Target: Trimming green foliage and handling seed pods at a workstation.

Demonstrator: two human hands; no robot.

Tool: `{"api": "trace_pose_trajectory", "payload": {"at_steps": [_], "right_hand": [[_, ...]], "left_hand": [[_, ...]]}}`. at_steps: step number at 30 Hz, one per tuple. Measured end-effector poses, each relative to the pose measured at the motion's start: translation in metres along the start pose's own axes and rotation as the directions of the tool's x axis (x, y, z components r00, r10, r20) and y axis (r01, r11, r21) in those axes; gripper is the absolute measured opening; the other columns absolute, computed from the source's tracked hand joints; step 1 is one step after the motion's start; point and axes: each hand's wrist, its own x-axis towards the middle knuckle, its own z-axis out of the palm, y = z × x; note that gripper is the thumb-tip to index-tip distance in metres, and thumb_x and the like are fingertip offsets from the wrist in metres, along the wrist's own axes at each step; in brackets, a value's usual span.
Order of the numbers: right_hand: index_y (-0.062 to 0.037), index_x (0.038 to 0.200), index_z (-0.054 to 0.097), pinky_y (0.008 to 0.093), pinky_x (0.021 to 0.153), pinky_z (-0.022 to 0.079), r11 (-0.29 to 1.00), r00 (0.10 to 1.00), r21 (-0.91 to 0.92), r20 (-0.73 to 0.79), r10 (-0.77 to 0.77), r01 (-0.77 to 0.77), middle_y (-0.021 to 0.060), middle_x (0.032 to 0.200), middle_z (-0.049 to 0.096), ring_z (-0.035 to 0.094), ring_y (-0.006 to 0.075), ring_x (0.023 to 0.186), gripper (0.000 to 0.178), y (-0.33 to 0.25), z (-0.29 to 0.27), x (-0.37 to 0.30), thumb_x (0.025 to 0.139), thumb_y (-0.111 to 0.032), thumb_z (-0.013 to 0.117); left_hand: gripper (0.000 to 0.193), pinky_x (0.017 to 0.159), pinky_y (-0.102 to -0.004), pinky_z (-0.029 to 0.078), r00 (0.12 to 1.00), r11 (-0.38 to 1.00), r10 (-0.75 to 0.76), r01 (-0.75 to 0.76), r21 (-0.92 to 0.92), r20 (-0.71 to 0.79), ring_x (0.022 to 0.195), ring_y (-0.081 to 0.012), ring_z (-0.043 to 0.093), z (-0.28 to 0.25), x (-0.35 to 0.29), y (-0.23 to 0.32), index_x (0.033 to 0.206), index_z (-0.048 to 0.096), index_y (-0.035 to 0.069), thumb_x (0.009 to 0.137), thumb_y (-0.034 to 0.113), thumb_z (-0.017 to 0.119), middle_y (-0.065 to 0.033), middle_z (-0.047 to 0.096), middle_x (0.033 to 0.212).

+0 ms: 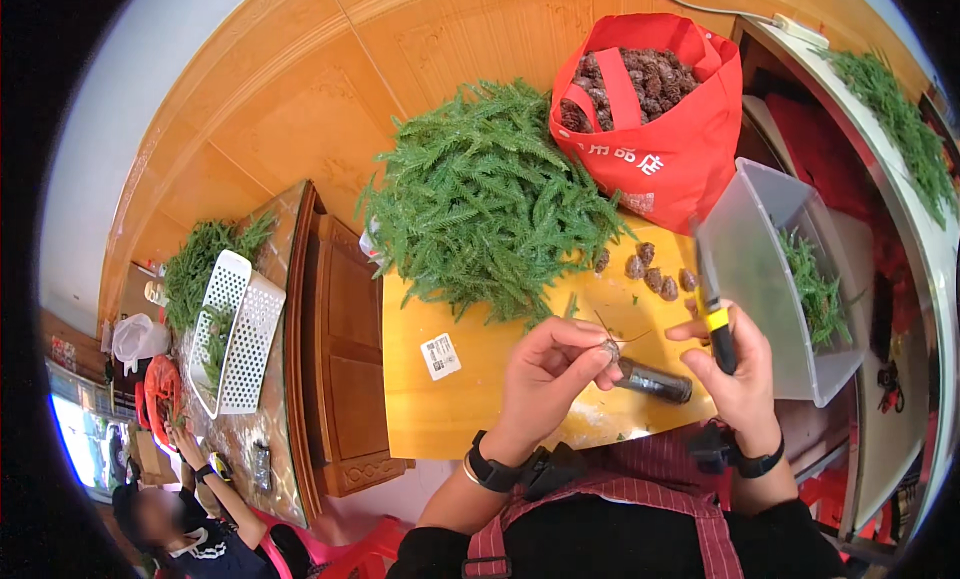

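Observation:
My left hand (545,374) pinches a small brown pine cone (611,350) between thumb and fingers, over the yellow tabletop (430,409). Thin brownish wire (630,338) sticks out from the cone toward the right. In my right hand (745,379) is a hand tool with black and yellow handles (718,329), perhaps pliers; it points away from me, and its tip is blurred. The thumb and index finger of that hand are apart. A dark, shiny cylindrical bundle (655,382) lies on the table between my hands. Several loose pine cones (653,279) rest just beyond them.
Green artificial sprigs (490,199) are heaped at the table's far side. Behind on the right stands a red bag (650,169) full of pine cones. A translucent bin (740,279) with sprigs is at right. Leftward, a co-worker (215,524) sits by another table with a white basket (255,329).

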Motion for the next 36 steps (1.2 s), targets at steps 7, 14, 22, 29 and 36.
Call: {"api": "trace_pose_trajectory", "payload": {"at_steps": [7, 14, 22, 29, 36], "right_hand": [[-0.0011, 0.074, 0.06, 0.0371, 0.08, 0.042, 0.949, 0.979, -0.289, 0.186, -0.077, 0.129, 0.0085, 0.071, 0.061, 0.055, 0.0297, 0.092, 0.028, -0.006, -0.012, -0.011, 0.064, -0.024, 0.074], [-0.0008, 0.069, 0.058, 0.0369, 0.073, 0.044, 0.887, 0.954, -0.385, 0.251, -0.164, 0.253, 0.0115, 0.069, 0.059, 0.057, 0.031, 0.083, 0.025, -0.011, -0.006, -0.004, 0.059, -0.016, 0.076], [-0.0011, 0.068, 0.058, 0.0357, 0.071, 0.044, 0.882, 0.941, -0.38, 0.292, -0.172, 0.279, 0.0124, 0.07, 0.059, 0.057, 0.0302, 0.08, 0.024, -0.011, -0.009, -0.002, 0.058, -0.013, 0.076], [-0.0013, 0.068, 0.059, 0.0345, 0.069, 0.045, 0.896, 0.958, -0.386, 0.257, -0.126, 0.221, 0.0114, 0.071, 0.059, 0.058, 0.0289, 0.08, 0.022, -0.009, -0.009, -0.003, 0.057, -0.01, 0.076], [-0.0008, 0.067, 0.058, 0.0341, 0.068, 0.045, 0.882, 0.955, -0.405, 0.26, -0.143, 0.243, 0.0112, 0.067, 0.058, 0.057, 0.0292, 0.077, 0.021, -0.01, -0.008, -0.002, 0.057, -0.007, 0.075]], "left_hand": [[0.01, 0.057, -0.0261, 0.049, 0.996, 0.998, 0.042, -0.039, 0.042, -0.085, 0.07, -0.0178, 0.059, -0.003, 0.0, 0.008, 0.091, 0.05, 0.002, 0.083, -0.004, 0.053, -0.0165, 0.057, 0.094], [0.011, 0.057, -0.0258, 0.049, 0.996, 0.997, 0.065, -0.064, 0.031, -0.055, 0.072, -0.0173, 0.06, -0.006, -0.001, 0.01, 0.091, 0.05, 0.001, 0.082, -0.004, 0.055, -0.0154, 0.055, 0.095], [0.013, 0.057, -0.0251, 0.05, 0.998, 0.992, 0.056, -0.051, 0.113, -0.036, 0.072, -0.0172, 0.06, -0.005, -0.001, 0.015, 0.092, 0.05, 0.001, 0.081, -0.006, 0.055, -0.0148, 0.054, 0.094], [0.015, 0.057, -0.0249, 0.05, 0.999, 0.994, 0.035, -0.031, 0.109, -0.031, 0.073, -0.0177, 0.06, -0.006, -0.002, 0.013, 0.091, 0.05, 0.001, 0.08, -0.008, 0.055, -0.0134, 0.053, 0.094], [0.017, 0.06, -0.0243, 0.05, 1.0, 0.998, 0.018, -0.018, 0.06, 0.006, 0.076, -0.0162, 0.059, -0.008, -0.001, 0.011, 0.092, 0.05, 0.0, 0.079, -0.008, 0.057, -0.011, 0.052, 0.096]]}}
